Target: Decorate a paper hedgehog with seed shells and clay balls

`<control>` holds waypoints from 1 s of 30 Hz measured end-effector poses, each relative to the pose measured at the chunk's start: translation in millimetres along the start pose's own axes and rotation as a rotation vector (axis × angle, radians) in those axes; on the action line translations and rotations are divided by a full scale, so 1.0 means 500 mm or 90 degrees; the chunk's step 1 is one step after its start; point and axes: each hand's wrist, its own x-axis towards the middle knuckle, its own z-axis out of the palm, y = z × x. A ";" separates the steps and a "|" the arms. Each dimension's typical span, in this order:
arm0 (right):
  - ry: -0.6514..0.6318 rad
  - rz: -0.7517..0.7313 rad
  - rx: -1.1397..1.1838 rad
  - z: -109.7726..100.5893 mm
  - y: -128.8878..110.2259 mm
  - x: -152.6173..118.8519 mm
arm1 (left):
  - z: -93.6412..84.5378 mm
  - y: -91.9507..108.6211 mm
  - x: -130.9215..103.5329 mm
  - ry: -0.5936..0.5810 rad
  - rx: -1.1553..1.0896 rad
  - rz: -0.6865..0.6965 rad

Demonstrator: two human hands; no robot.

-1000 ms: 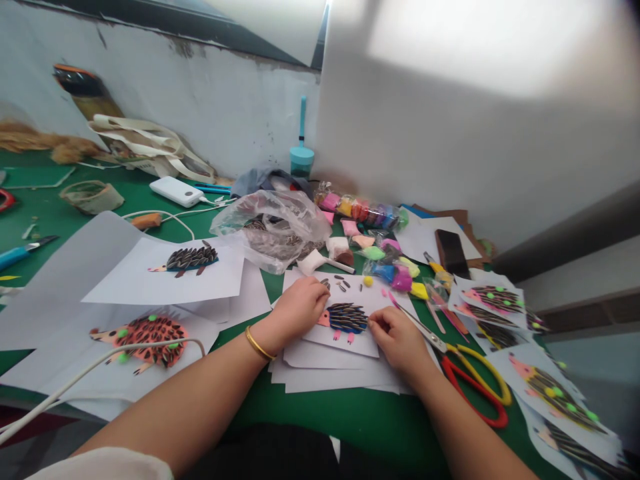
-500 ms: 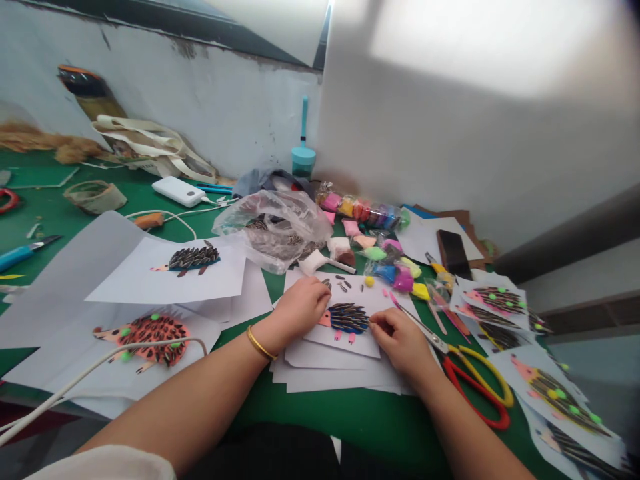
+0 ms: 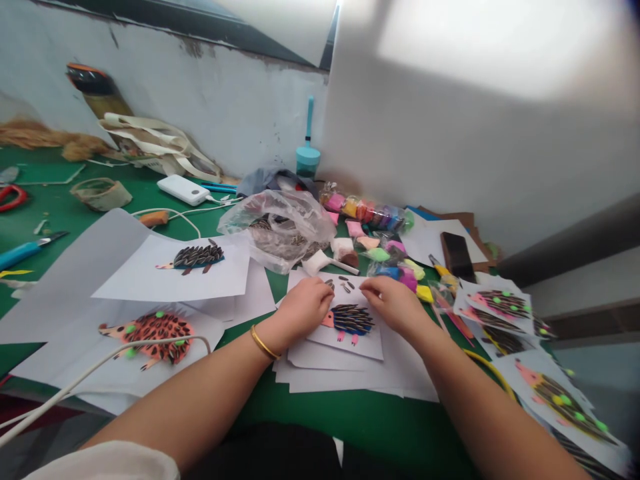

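A hedgehog picture [image 3: 351,320] with a blue body, pink face and pink feet lies on white paper before me, its back covered in striped sunflower seeds. At its head rests my left hand [image 3: 306,308], fingers curled together; a seed shows by its fingertips, but I cannot tell whether it is held. My right hand [image 3: 393,303] is above the picture's right side, thumb and fingers drawn together. What its fingertips hold, if anything, is hidden. Several loose sunflower seeds [image 3: 346,287] lie on the paper between both hands.
Behind the paper sit a clear bag of seeds [image 3: 280,233] and colourful clay packets [image 3: 379,254]. Finished hedgehog pictures [image 3: 500,300] overlap at right, with others at left. My right forearm mostly covers yellow-handled scissors [image 3: 493,370]. A white cable [image 3: 125,348] crosses the left pictures.
My right hand has moved from the hedgehog's tail end up and away, toward the loose seeds, now covering the yellow clay ball. The left hand stays by the head. The view has shifted slightly.
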 end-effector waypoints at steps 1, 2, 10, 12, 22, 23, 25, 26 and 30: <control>-0.020 -0.015 -0.046 0.003 -0.012 0.024 | 0.000 0.001 0.000 0.002 0.001 0.000; -0.038 -0.037 -0.096 0.006 -0.025 0.047 | -0.001 0.001 0.000 0.003 0.002 0.000; -0.094 -0.098 -0.267 0.029 -0.075 0.130 | -0.009 0.011 0.001 -0.014 0.011 -0.014; -0.098 -0.102 -0.272 0.027 -0.077 0.134 | -0.009 0.012 0.000 -0.011 0.014 -0.014; 0.037 0.039 -0.014 -0.046 -0.026 0.047 | -0.005 0.007 -0.002 -0.001 0.016 -0.003; 0.044 0.064 0.051 -0.045 -0.012 0.023 | -0.004 0.006 -0.002 -0.002 0.016 -0.004; 0.033 0.088 0.168 -0.036 0.016 -0.028 | -0.002 0.004 -0.002 -0.004 0.014 -0.007; 0.029 0.089 0.203 -0.028 0.027 -0.053 | -0.002 0.004 -0.001 -0.004 0.013 -0.007; 0.025 0.129 0.252 0.013 0.053 -0.134 | -0.001 0.003 0.000 -0.010 0.012 0.000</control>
